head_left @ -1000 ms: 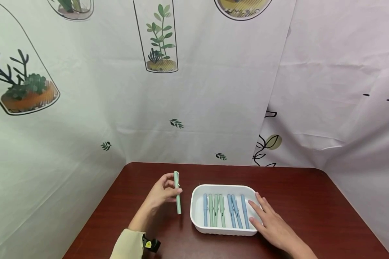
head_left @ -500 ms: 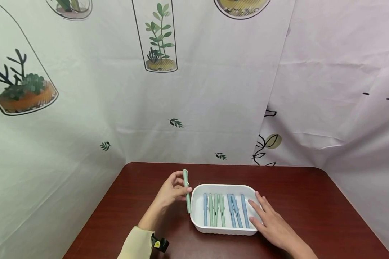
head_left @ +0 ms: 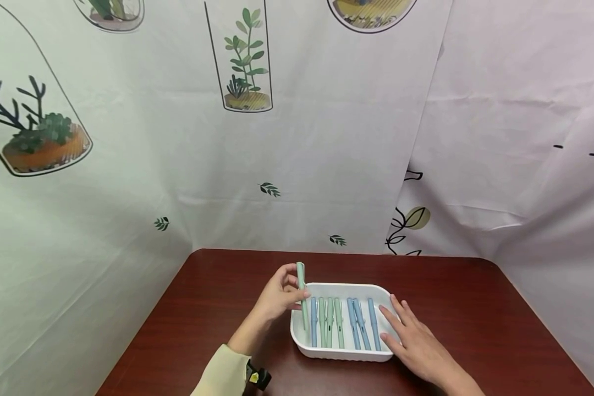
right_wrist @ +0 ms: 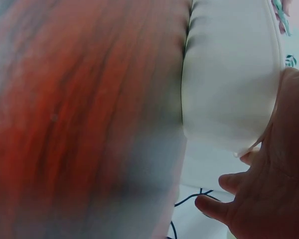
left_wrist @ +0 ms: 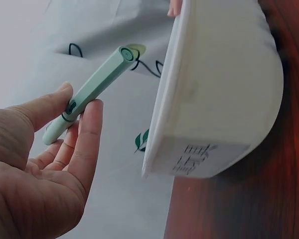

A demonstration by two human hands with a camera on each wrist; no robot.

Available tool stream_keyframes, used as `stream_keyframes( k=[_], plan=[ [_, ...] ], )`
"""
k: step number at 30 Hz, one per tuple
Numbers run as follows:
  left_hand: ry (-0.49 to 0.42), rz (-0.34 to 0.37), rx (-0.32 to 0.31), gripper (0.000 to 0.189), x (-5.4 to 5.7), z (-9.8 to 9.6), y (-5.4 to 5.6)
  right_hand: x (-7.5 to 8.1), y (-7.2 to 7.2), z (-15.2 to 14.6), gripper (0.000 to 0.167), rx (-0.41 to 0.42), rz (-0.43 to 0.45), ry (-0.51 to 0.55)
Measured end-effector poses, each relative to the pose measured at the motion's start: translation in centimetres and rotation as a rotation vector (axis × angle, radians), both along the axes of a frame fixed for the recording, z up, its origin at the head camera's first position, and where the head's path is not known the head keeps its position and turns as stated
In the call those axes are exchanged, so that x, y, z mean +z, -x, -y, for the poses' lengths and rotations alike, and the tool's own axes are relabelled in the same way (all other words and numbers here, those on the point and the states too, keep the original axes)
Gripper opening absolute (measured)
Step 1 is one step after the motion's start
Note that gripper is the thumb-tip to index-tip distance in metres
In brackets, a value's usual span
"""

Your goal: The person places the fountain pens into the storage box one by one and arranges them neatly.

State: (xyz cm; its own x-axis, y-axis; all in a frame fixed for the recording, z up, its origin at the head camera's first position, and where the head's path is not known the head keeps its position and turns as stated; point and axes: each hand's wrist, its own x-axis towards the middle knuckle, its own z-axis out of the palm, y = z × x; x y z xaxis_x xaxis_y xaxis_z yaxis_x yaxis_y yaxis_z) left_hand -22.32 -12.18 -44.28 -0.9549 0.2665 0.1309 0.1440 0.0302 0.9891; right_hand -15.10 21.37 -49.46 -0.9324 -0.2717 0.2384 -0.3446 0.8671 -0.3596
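A light green pen [left_wrist: 92,87] with a cap and clip is pinched between the thumb and fingers of my left hand [head_left: 279,296]. In the head view this pen stands nearly upright over the left end of a white tray [head_left: 346,356]. Inside the tray lie blue pens [head_left: 313,322] and green pens [head_left: 330,323] side by side, with a gap between the left group and the right blue ones. My right hand [head_left: 418,345] rests on the tray's right rim, fingers spread and fairly straight, as the right wrist view also shows.
The tray stands on a dark red-brown wooden table [head_left: 455,291]. Behind and beside it hangs a white cloth [head_left: 326,165] printed with plants. A printed label [left_wrist: 194,157] is on the tray's outer wall.
My left hand has moved to the right with the green pen, from beside the tray to above its left end. The right hand and the tray's pens have kept their places.
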Motion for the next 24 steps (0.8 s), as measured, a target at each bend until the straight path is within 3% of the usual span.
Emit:
stream_keyframes(
  k=[24],
  plan=[
    [0.138, 0.030, 0.043, 0.063, -1.0, -4.9, -0.5, 0.2, -0.1, 0.2, 0.059, -0.002, -0.028, -0.023]
  ],
)
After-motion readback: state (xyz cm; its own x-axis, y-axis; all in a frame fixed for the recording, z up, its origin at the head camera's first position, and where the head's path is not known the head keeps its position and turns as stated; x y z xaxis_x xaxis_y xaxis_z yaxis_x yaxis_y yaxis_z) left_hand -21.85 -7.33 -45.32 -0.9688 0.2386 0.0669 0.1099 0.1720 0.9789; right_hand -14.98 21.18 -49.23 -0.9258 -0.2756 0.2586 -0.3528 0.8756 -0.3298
